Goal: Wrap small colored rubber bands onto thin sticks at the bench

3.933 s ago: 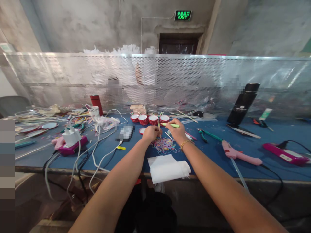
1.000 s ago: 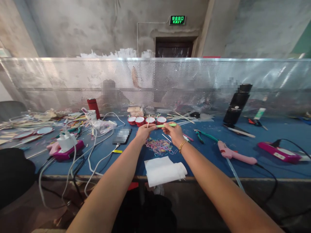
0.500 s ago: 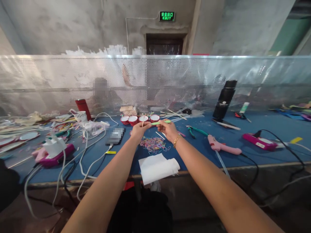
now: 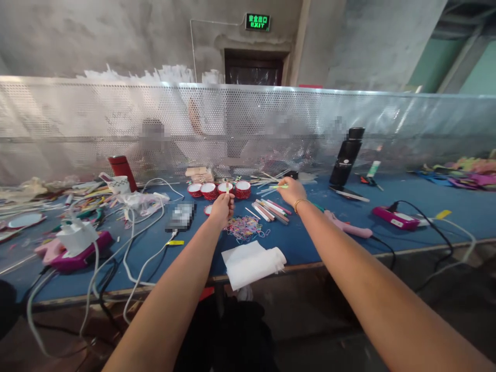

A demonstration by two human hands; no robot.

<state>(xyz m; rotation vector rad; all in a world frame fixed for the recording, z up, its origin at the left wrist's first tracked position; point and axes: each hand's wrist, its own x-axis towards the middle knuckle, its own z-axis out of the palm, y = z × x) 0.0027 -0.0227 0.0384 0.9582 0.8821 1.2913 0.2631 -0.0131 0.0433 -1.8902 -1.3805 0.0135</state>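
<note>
Bench: blue worktable [image 4: 333, 243] against a perforated metal screen [image 4: 77, 124], strewn with cables and tools.
Left hand [image 4: 221, 208]: pinched shut on a short pale stick [image 4: 227, 188], held upright just in front of the red cups [image 4: 217, 189].
Right hand [image 4: 291, 190]: closed around a green pen [image 4: 279, 186], tip pointing left.
Below the hands: coloured rubber bands [image 4: 244, 228]; nearer, a folded white cloth [image 4: 251, 262].
Right of the grip: pink glue gun [image 4: 349, 226].

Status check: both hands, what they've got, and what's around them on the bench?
Left hand shut on thin stick, upright. Right hand shut on green stick, over the loose sticks. Rubber bands and red cups close by.
</note>
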